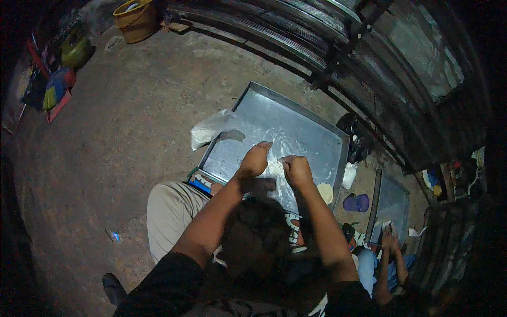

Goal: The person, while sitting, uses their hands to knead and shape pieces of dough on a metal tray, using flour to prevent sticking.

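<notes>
A large shallow metal tray (pixel 317 125), dusted with white flour, lies in front of me. Over its near half, my left hand (pixel 255 160) has its fingers pressed together; what they hold, if anything, is hidden. Close beside it, my right hand (pixel 298 171) is closed in a pinch at the edge of a whitish piece of dough (pixel 275 169). That dough lies between my two hands, over the floured streak. A pale, flat round of dough (pixel 325 193) rests at the tray's right side, by my right forearm.
A white sack (pixel 208 130) leans on the tray's left edge. To the right are a black plastic bag (pixel 359 138), a purple item (pixel 356 203) and another tray (pixel 393 198), where a co-worker's hands (pixel 390 239) are close together. Metal racks (pixel 274 33) line the back; a yellow bucket (pixel 136 24) stands far left.
</notes>
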Motion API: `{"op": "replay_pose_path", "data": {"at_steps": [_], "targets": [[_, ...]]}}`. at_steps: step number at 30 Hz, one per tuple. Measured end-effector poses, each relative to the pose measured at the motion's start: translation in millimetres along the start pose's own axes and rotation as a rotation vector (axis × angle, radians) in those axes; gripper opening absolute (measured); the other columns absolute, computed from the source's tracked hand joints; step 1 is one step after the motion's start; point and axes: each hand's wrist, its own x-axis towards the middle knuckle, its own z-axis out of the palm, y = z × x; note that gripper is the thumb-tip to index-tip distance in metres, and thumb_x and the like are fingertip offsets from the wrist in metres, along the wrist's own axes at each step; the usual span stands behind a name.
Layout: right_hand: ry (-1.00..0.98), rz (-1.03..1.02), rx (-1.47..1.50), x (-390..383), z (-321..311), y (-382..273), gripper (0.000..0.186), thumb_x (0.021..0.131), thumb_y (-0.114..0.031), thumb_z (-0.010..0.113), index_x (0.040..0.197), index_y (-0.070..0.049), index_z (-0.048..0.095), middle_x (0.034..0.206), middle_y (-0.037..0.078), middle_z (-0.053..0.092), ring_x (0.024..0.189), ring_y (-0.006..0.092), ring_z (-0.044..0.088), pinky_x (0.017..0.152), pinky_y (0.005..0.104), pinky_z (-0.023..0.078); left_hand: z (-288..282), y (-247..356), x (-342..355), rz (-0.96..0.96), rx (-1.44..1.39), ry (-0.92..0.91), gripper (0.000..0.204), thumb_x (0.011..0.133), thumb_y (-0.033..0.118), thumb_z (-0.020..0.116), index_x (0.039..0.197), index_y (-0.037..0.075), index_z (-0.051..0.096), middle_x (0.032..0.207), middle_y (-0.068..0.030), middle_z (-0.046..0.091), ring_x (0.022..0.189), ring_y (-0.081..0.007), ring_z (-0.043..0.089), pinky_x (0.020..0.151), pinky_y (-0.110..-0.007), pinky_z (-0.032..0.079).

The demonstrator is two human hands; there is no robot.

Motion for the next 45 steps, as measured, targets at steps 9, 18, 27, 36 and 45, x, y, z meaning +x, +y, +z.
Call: {"op": "replay_pose_path", "data": {"at_steps": [9,18,27,36,45], "targets": [[0.151,0.253,0.11,-18,7,39,0.022,0.072,-0.015,0.079,0.09,-0.003,0.074,0.083,0.021,0.07,0.081,0.0387,0.068,0.076,0.0432,0.053,2,29,14,-0.142,0.156,-0.158,0.046,0.098,0.019,0.044,0.138,-0.003,0.047,0.142,-0.0268,0.046,0.132,-0.0399,0.046,0.111,-0.043,0.037],[0.271,0.271,0.057,-32,26,43,0.021,0.081,-0.012,0.062,0.095,0.0,0.074,0.091,0.022,0.07,0.086,0.0381,0.069,0.083,0.0456,0.054,-10,47,30,0.032,0.198,-0.501,0.055,0.103,0.041,0.037,0.132,-0.004,0.051,0.137,-0.0284,0.05,0.125,-0.0433,0.05,0.108,-0.046,0.038],[0.289,0.29,-0.27,-29,61,40,0.029,0.091,-0.02,0.056,0.105,0.004,0.065,0.116,0.022,0.057,0.108,0.0368,0.055,0.093,0.0468,0.048,-34,51,-26,-0.042,-0.139,-0.248,0.02,0.087,0.014,0.069,0.105,0.006,0.073,0.087,-0.0155,0.074,0.072,-0.0232,0.07,0.071,-0.035,0.055],[-0.046,0.003,-0.227,-51,56,-24,0.04,0.089,-0.025,0.064,0.126,-0.01,0.062,0.131,0.019,0.054,0.117,0.0391,0.053,0.096,0.0453,0.05,-62,52,-46,-0.308,0.083,0.015,0.027,0.075,0.019,0.081,0.093,0.0,0.073,0.082,-0.0186,0.072,0.077,-0.0301,0.072,0.072,-0.035,0.055],[0.15,0.227,0.377,-56,29,-2,0.029,0.081,-0.02,0.074,0.104,-0.003,0.073,0.102,0.019,0.072,0.094,0.0331,0.07,0.08,0.0377,0.054,-8,13,-51,-0.458,-0.294,-0.301,0.023,0.093,0.022,0.064,0.102,0.003,0.071,0.086,-0.0133,0.071,0.079,-0.0249,0.069,0.073,-0.036,0.054]]}}
